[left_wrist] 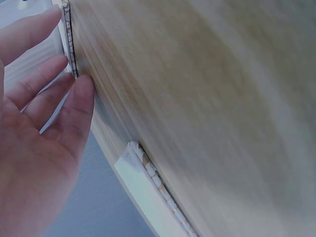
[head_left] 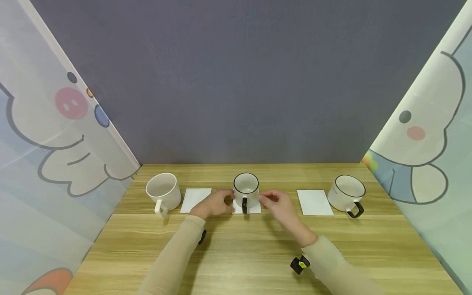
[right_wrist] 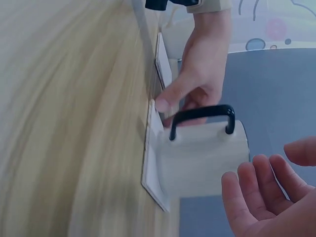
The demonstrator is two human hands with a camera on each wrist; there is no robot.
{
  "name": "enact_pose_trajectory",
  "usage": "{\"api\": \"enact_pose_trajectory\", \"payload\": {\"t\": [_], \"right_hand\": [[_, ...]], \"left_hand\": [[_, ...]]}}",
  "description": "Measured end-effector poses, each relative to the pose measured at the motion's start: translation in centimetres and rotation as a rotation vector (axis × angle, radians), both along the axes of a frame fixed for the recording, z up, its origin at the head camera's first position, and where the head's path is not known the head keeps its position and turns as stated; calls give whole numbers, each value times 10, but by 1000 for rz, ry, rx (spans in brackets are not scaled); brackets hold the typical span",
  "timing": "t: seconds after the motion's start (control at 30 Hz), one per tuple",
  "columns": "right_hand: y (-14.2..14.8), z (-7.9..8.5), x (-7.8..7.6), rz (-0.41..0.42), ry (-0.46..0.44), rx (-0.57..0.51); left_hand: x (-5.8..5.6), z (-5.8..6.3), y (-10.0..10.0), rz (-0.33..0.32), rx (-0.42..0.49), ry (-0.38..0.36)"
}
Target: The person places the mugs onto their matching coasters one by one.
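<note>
A white mug (head_left: 247, 189) with black rim and black handle stands upright on the middle white square coaster (head_left: 254, 210), its handle toward me. My left hand (head_left: 215, 203) is at the coaster's left side, fingers only slightly bent; in the left wrist view its fingertips (left_wrist: 83, 86) meet the coaster edge (left_wrist: 68, 39). The right wrist view shows the left thumb (right_wrist: 170, 96) at a corner of that coaster. To the mug's right is my right hand (head_left: 281, 207), fingers loosely extended near its wall; whether they touch it I cannot tell.
A plain white mug (head_left: 164, 191) stands at left beside another coaster (head_left: 195, 198). On the right, a coaster (head_left: 314, 202) lies next to a black-rimmed white mug (head_left: 345, 196). A grey panel (head_left: 250, 82) rises behind the wooden table (head_left: 236, 254).
</note>
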State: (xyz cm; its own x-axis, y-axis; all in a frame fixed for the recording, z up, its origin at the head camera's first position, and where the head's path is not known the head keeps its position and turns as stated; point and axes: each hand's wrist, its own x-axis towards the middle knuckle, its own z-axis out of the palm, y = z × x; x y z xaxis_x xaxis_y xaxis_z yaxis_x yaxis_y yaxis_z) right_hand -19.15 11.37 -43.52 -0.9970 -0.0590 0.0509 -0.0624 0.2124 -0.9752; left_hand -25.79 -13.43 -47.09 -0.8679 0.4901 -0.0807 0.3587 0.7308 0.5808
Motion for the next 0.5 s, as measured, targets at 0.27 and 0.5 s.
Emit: {"api": "enact_pose_trajectory", "payload": {"t": [0.27,0.5], "right_hand": [[25,13,5,17,126,251],[50,27,7,62,191,345]], "left_hand": [[1,-2,0,-13,-1,-4],[-2,-2,-1,-4,-25,2]]}}
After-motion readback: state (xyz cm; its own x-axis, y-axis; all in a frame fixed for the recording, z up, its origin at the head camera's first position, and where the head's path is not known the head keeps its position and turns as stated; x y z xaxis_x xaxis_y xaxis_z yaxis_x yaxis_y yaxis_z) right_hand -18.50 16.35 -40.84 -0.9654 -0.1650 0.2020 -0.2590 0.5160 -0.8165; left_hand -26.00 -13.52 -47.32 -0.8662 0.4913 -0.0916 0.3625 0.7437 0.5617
